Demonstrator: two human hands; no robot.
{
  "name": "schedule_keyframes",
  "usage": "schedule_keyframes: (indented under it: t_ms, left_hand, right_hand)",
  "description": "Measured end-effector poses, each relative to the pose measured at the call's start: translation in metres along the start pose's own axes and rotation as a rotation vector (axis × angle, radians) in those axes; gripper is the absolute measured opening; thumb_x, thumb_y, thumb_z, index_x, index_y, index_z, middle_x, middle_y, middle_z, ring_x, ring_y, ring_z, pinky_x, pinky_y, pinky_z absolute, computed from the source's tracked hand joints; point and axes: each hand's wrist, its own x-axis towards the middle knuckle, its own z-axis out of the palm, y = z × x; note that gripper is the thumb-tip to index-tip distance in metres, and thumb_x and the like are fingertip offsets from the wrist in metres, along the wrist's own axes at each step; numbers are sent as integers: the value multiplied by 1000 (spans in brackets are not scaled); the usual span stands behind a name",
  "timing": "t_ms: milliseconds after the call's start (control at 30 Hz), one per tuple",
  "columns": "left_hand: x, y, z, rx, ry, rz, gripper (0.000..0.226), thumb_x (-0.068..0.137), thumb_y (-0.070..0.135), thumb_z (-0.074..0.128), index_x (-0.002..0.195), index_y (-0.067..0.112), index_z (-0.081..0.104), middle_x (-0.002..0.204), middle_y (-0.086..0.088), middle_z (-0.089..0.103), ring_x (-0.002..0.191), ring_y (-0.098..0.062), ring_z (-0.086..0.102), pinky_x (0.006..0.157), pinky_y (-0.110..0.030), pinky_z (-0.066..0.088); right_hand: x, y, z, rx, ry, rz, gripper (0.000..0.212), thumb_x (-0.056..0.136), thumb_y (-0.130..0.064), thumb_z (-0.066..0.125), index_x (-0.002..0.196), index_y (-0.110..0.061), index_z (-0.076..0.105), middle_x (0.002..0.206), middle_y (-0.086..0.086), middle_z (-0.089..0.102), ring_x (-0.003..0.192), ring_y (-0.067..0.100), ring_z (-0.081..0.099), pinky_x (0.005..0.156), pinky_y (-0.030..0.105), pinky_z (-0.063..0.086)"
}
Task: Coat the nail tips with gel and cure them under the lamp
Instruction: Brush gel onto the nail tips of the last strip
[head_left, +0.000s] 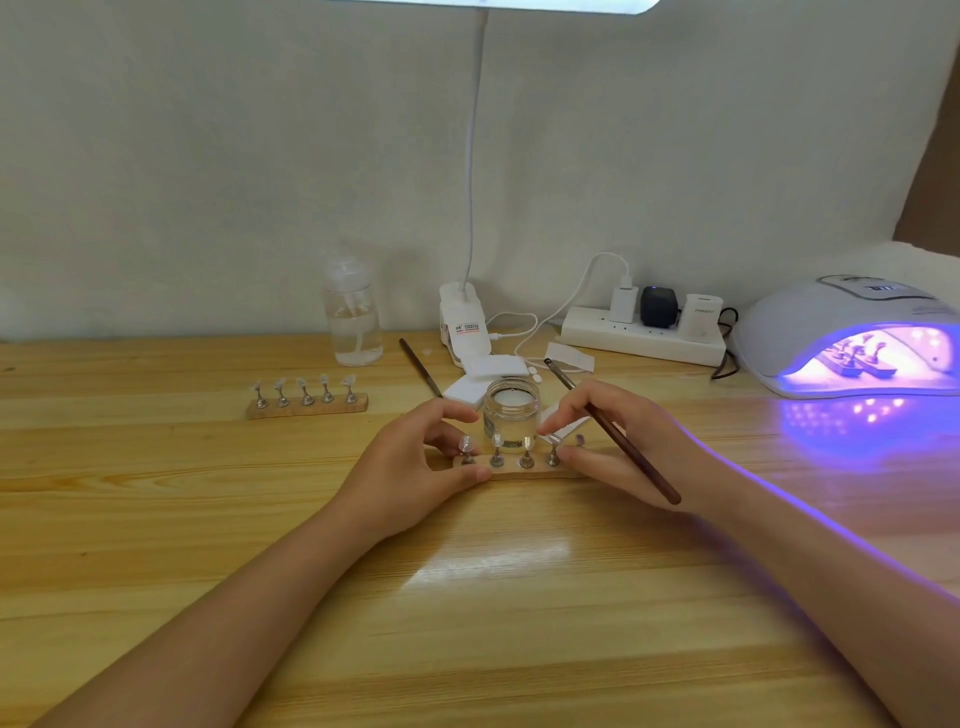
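Wooden strip (519, 472) with nail tips (527, 443) on metal stands sits mid-tabletop (467, 597), gripped at both ends by you. Your left hand (410, 467) pinches left end, thumb in front, fingers curled behind. Your right hand (618, 441) holds right end, brown brush (618, 436) tucked between fingers. Gel jar (511, 415) open, just behind strip. Second strip (307, 405) toward back left. Curing lamp (857, 338) at back right edge, glowing violet, more stands inside.
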Motion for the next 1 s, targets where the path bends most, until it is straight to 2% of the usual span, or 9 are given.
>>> schedule_keyframes:
  t_ms: [367, 433, 500, 533, 567, 633, 700, 867, 1000]
  left_hand:
    - [-1, 4, 0, 28, 27, -29, 41, 65, 22, 80, 89, 41, 52, 72, 14, 63, 80, 5, 58, 69, 3, 35]
    - [-2, 6, 0, 45, 17, -32, 42, 66, 23, 79, 89, 43, 51, 75, 14, 63, 83, 2, 59, 74, -3, 37]
    - [-3, 8, 0, 101, 8, -5, 44, 67, 26, 78, 92, 46, 48, 83, 15, 61, 89, 1, 56, 89, -21, 39]
    - [-4, 10, 1, 154, 20, 25, 45, 66, 31, 78, 93, 47, 46, 88, 17, 58, 92, 3, 54, 94, -27, 35]
    - [-5, 11, 1, 208, 51, 68, 45, 65, 39, 77, 94, 50, 45, 92, 21, 56, 94, 6, 50, 96, -26, 28]
    - [-8, 15, 1, 270, 129, 167, 38, 63, 58, 69, 93, 53, 45, 94, 25, 53, 97, 9, 46, 95, -16, 16]
    - [-10, 19, 2, 265, 153, 256, 29, 64, 63, 58, 91, 54, 52, 93, 24, 57, 98, 7, 47, 95, -14, 13]
    - [-12, 21, 3, 251, 172, 343, 21, 71, 48, 65, 80, 31, 73, 91, 20, 63, 96, -1, 51, 94, -27, 19]
    - [-11, 23, 2, 197, 209, 319, 15, 71, 40, 66, 79, 29, 73, 87, 22, 64, 93, 0, 50, 93, -34, 22]
  right_hand:
    - [0, -2, 2, -5, 62, -3, 32, 73, -6, 75, 84, -31, 58, 90, -18, 65, 90, -8, 57, 78, 2, 36]
    - [1, -6, 2, 3, 107, -9, 30, 72, -5, 76, 82, -28, 59, 87, -12, 66, 88, -6, 57, 78, 2, 36]
    - [2, -12, 3, 31, 165, -25, 27, 71, -4, 77, 81, -22, 60, 86, -7, 67, 88, -2, 58, 79, 5, 38]
    - [3, -16, 4, 55, 186, -30, 26, 71, -4, 77, 82, -20, 60, 86, -6, 67, 87, -1, 59, 78, 7, 40]
    - [3, -19, 5, 79, 196, -33, 25, 71, -4, 77, 82, -17, 61, 87, -4, 66, 86, 0, 59, 76, 9, 42]
    - [5, -25, 9, 101, 191, -50, 24, 70, -3, 78, 84, -13, 61, 86, -6, 65, 85, -4, 58, 75, 8, 42]
    - [5, -30, 17, 96, 186, -80, 24, 68, -3, 79, 84, -9, 63, 85, -11, 62, 85, -8, 56, 77, 5, 38]
    - [5, -32, 31, 111, 229, -108, 26, 67, -3, 79, 85, -12, 63, 84, -18, 59, 87, -8, 55, 79, 5, 39]
    - [5, -35, 32, 136, 220, -108, 24, 74, -10, 76, 92, -18, 63, 92, -18, 62, 93, -5, 57, 83, 9, 42]
